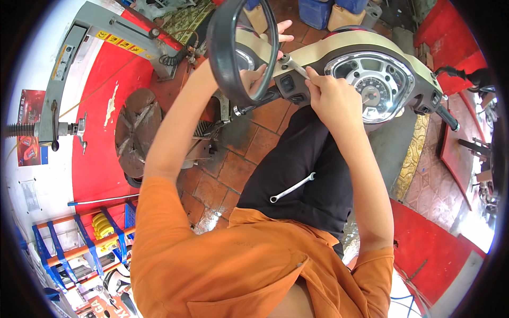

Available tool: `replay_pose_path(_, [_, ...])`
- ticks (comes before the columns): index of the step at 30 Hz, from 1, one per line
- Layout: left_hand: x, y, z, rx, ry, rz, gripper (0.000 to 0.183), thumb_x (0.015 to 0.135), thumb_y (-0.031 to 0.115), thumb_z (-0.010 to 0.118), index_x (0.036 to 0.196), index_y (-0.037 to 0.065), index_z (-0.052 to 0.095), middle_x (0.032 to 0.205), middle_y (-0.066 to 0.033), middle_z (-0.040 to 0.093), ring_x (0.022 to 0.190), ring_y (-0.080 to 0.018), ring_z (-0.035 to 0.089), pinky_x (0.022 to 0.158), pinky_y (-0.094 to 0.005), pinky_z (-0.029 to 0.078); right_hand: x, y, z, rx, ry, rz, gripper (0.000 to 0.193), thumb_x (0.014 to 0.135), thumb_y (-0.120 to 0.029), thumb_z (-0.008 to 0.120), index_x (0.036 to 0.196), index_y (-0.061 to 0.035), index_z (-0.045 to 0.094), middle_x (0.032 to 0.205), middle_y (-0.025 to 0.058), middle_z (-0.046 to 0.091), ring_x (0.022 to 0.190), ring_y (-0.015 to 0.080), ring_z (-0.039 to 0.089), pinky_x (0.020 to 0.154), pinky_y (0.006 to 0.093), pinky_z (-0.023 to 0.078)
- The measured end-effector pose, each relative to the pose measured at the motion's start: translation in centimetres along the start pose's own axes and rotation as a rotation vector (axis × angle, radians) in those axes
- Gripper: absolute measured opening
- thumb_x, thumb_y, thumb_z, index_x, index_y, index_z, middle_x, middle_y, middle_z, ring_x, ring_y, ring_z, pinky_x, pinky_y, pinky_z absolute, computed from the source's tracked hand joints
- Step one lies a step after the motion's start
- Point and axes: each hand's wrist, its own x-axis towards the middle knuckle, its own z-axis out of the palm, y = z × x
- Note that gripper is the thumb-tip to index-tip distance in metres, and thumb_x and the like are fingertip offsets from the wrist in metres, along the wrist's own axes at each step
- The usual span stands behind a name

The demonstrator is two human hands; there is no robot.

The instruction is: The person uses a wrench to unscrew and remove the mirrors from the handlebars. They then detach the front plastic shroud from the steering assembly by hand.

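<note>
Steel wrench is on the fastener at the mirror stalk base, on the left end of the scooter handlebar cowl. Right hand grips the wrench shank, fingers wrapped tight around it. Left hand sits behind the round black mirror; fingers look curled round the mirror stem, thumb and a fingertip showing past the rim, but the mirror glass hides most of it, so grip is my best read.

Progress, as a judgement: mid-step. Mirror sits upright on its mount, tool engaged, nothing removed or laid aside. Cannot tell from one frame whether the nut is being loosened or tightened. Cowl and speedometer are intact, no panels off.

Count:
- 2 wrenches: one in use, one spare combination wrench lying on the black seat, between the forearms, well apart from both hands.
- 1 mirror visible; none on the right bar end.
- 1 speedometer cluster.
- 1 tyre changer on the floor to the left, red base, round turntable.
- 1 blue rack lower left.
</note>
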Motion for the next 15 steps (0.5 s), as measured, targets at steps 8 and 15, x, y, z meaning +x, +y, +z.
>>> replay_pose_path(8, [4.0,1.2,2.3,0.988,0.338,-0.034,0.050,0.096,0.051,0.058,0.078,0.005,0.069,0.054,-0.0114,0.062,0.051,-0.0317,0.065,0.048,-0.0410,0.050,0.0,0.1,0.1,-0.007,0.007,0.008,0.024,0.095,-0.027,0.061,0.113,-0.0194,0.073,0.072,0.0157,0.069,0.066,0.0357,0.070,0.060,0.0459,0.057])
replay_pose_path(15, [2.7,0.7,3.4,0.709,0.574,-0.563,0.055,0.095,0.054,0.056,0.076,0.004,0.069,0.056,-0.0128,0.064,0.053,-0.0303,0.067,0.049,-0.0392,0.051,0.0,0.3,0.1,0.004,0.033,0.005,0.021,0.095,-0.030,0.061,0.105,-0.0194,0.076,0.070,0.0162,0.068,0.065,0.0377,0.069,0.059,0.0468,0.056])
